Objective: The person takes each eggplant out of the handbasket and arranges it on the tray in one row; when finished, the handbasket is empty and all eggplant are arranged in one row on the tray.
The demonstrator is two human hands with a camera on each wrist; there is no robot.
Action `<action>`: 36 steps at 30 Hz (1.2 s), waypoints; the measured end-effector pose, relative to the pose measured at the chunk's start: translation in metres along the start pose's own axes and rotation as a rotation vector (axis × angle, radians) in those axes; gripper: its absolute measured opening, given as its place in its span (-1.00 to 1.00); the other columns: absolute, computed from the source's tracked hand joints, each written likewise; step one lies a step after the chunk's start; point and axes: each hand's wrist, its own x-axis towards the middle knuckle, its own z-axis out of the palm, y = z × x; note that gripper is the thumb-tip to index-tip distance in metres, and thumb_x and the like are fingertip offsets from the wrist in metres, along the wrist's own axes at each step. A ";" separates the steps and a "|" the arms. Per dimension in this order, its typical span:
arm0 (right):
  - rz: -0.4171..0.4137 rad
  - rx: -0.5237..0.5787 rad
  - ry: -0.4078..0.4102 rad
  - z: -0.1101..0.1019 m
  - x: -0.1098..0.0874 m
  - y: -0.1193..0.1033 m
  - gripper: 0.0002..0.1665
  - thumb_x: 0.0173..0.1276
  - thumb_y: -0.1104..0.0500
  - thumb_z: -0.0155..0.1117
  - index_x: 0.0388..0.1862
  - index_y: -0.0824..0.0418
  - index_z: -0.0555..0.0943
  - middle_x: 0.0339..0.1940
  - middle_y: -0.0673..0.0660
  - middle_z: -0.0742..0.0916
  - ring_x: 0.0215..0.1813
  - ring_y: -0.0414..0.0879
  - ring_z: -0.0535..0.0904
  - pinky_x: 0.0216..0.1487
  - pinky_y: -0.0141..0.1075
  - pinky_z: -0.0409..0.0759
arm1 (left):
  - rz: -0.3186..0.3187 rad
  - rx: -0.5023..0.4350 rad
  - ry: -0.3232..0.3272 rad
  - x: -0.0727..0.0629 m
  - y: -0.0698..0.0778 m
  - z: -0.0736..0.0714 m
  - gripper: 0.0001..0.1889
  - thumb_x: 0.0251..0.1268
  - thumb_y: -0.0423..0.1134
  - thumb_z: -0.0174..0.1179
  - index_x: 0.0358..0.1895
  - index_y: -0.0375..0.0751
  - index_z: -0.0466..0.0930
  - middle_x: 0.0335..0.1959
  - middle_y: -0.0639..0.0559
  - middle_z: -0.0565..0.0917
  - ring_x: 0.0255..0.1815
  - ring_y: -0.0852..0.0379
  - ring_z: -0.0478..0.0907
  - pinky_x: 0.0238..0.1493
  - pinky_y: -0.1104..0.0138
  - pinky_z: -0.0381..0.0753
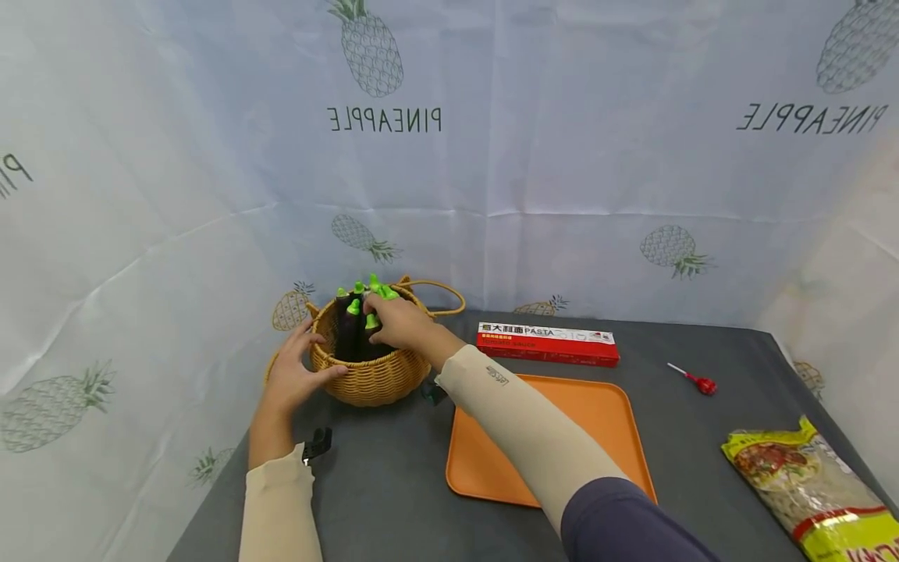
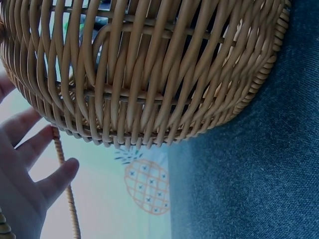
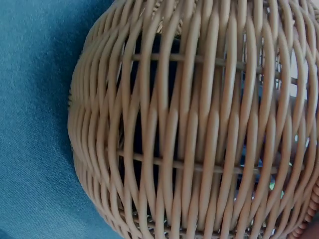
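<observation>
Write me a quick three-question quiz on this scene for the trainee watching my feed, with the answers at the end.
1. Which hand reaches over the eggplants inside the wicker basket?
2. True or false: the lollipop lies on the table, off the orange tray.
3. In the head view, what lies just behind the orange tray? A: the yellow bag. B: the pasta box. C: the lollipop.

Key:
1. The right hand.
2. True.
3. B.

place: curtained-off tabletop booth | pineapple-print curtain (image 1: 562, 172) around grey table (image 1: 393, 484)
</observation>
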 end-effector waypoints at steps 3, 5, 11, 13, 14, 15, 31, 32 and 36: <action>-0.009 0.023 0.036 0.000 -0.004 0.003 -0.42 0.25 0.01 0.44 0.18 -0.05 0.39 -0.16 -0.08 0.62 -0.21 -0.20 0.55 -0.28 -0.33 0.53 | 0.006 -0.001 0.009 0.000 0.000 0.003 -0.35 0.00 0.14 0.46 0.05 -0.19 0.48 0.54 -0.14 0.04 0.49 -0.33 -0.05 0.24 -0.36 0.08; -0.012 0.059 0.068 -0.003 -0.007 0.004 -0.37 0.25 0.04 0.45 0.24 -0.05 0.38 -0.06 -0.04 0.64 -0.13 -0.18 0.57 -0.23 -0.32 0.56 | 0.010 0.001 0.019 0.001 0.000 0.004 -0.35 0.00 0.14 0.46 0.04 -0.20 0.48 0.54 -0.16 0.06 0.48 -0.34 -0.04 0.24 -0.37 0.09; 0.005 0.291 0.171 -0.020 -0.021 0.014 -0.22 0.27 0.11 0.42 0.41 -0.03 0.28 0.07 0.02 0.61 -0.03 -0.16 0.58 -0.13 -0.29 0.59 | 0.010 0.007 0.016 0.005 0.001 0.004 -0.34 -0.02 0.16 0.46 0.04 -0.20 0.48 0.54 -0.13 0.05 0.48 -0.33 -0.04 0.24 -0.37 0.08; 0.006 0.412 0.213 -0.028 -0.026 0.017 -0.22 0.29 0.13 0.40 0.43 -0.05 0.27 0.10 0.04 0.57 -0.01 -0.15 0.56 -0.11 -0.28 0.59 | 0.012 0.009 0.014 0.006 0.001 0.004 -0.33 -0.02 0.16 0.46 0.05 -0.21 0.48 0.55 -0.13 0.04 0.49 -0.33 -0.04 0.25 -0.36 0.08; 0.004 0.470 0.237 -0.032 -0.029 0.019 -0.21 0.30 0.14 0.40 0.44 -0.06 0.25 0.12 0.05 0.55 0.00 -0.14 0.56 -0.10 -0.27 0.59 | 0.011 0.008 0.015 0.006 0.001 0.004 -0.33 -0.02 0.16 0.46 0.05 -0.21 0.48 0.55 -0.12 0.04 0.49 -0.33 -0.04 0.25 -0.36 0.08; -0.001 0.527 0.262 -0.036 -0.032 0.020 -0.20 0.31 0.16 0.38 0.45 -0.08 0.24 0.13 0.06 0.54 0.02 -0.13 0.55 -0.08 -0.26 0.59 | 0.010 0.008 0.016 0.006 0.001 0.004 -0.33 -0.02 0.16 0.46 0.05 -0.21 0.48 0.55 -0.12 0.04 0.49 -0.32 -0.04 0.25 -0.36 0.08; -0.042 0.824 0.591 -0.077 -0.099 0.044 -0.26 0.30 0.28 0.34 0.41 0.00 0.31 0.05 0.14 0.58 -0.02 0.00 0.57 0.04 -0.15 0.56 | -0.007 -0.035 -0.002 -0.002 -0.001 0.004 -0.36 0.05 0.12 0.44 0.07 -0.20 0.44 0.57 -0.10 -0.03 0.51 -0.31 -0.12 0.26 -0.37 0.04; -0.040 0.823 0.591 -0.078 -0.103 0.047 -0.26 0.30 0.28 0.34 0.41 0.01 0.32 0.05 0.15 0.58 -0.02 0.01 0.56 0.04 -0.14 0.56 | -0.008 -0.039 0.000 -0.002 -0.001 0.004 -0.36 0.05 0.12 0.44 0.07 -0.21 0.44 0.57 -0.10 -0.03 0.51 -0.32 -0.12 0.26 -0.37 0.04; -0.001 0.805 0.580 -0.072 -0.123 0.063 -0.28 0.32 0.25 0.34 0.40 -0.01 0.32 0.06 0.15 0.56 -0.02 0.01 0.54 0.04 -0.10 0.54 | -0.014 -0.048 0.008 -0.002 -0.002 0.005 -0.36 0.06 0.12 0.43 0.08 -0.20 0.44 0.57 -0.09 -0.03 0.51 -0.32 -0.11 0.25 -0.38 0.03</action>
